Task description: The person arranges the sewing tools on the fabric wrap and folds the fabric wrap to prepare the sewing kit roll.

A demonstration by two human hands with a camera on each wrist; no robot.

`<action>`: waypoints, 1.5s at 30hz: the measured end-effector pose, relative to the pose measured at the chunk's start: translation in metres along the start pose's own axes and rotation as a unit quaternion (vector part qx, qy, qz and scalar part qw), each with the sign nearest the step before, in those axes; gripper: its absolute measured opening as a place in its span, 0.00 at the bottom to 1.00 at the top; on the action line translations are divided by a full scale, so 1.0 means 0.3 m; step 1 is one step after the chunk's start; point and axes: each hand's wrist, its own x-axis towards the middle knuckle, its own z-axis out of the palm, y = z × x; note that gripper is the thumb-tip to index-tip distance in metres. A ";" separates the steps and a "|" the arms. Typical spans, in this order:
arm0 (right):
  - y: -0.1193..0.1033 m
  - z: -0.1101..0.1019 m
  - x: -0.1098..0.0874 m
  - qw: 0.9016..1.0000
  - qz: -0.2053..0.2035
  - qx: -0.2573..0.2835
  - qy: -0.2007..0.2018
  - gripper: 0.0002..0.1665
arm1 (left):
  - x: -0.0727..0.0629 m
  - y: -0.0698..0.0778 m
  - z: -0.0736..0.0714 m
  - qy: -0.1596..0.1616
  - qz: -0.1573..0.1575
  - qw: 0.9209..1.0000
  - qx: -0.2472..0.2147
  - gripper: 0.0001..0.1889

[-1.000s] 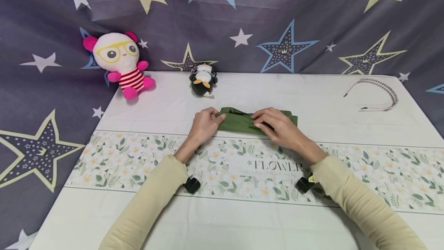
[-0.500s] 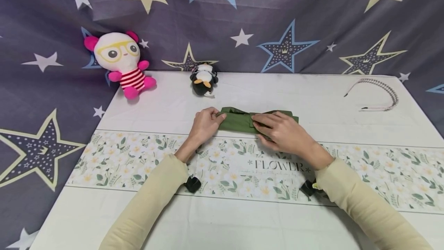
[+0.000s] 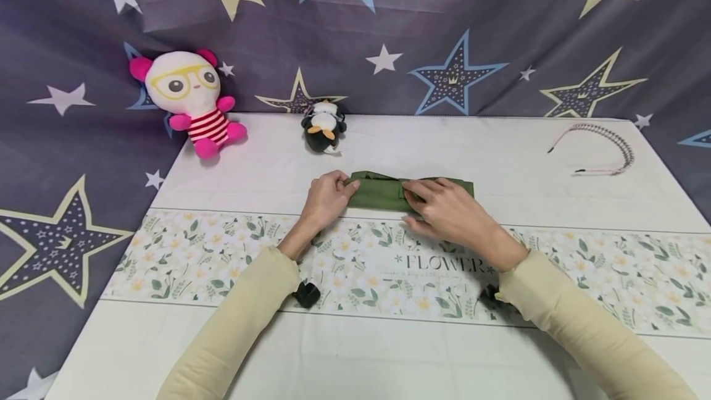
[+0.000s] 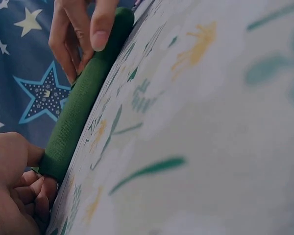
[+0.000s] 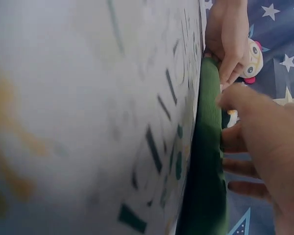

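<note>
The only wording I can read is "FLOWER", with a small star before it, printed in dark capitals on the floral band of the tablecloth (image 3: pixel 344 350) in the lower centre of my head view. A finer script line runs beneath it, too small to make out.

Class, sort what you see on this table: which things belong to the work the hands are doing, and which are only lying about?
In use:
green folded cloth
left hand, gripping its left end
right hand, fingers on its middle

Lying about:
pink panda plush
small penguin plush
headband
floral tablecloth
</note>
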 end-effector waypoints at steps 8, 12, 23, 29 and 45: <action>-0.001 0.004 0.033 0.999 0.016 0.032 0.011 0.24 | 0.000 0.000 -0.010 0.004 0.002 1.000 0.000 0.13; 0.005 0.009 0.032 0.998 0.020 0.060 0.016 0.21 | 0.001 -0.002 -0.006 -0.001 0.005 1.000 -0.006 0.13; 0.030 0.027 0.001 0.987 0.034 0.151 0.033 0.22 | -0.004 -0.007 -0.008 -0.001 0.001 1.000 -0.004 0.14; 0.032 0.030 -0.036 0.978 0.097 0.177 0.044 0.22 | -0.007 -0.008 -0.010 0.001 0.000 1.000 -0.016 0.17; 0.046 -0.002 -0.227 0.830 0.463 0.283 0.129 0.13 | -0.031 -0.012 -0.048 -0.012 -0.022 0.999 -0.044 0.15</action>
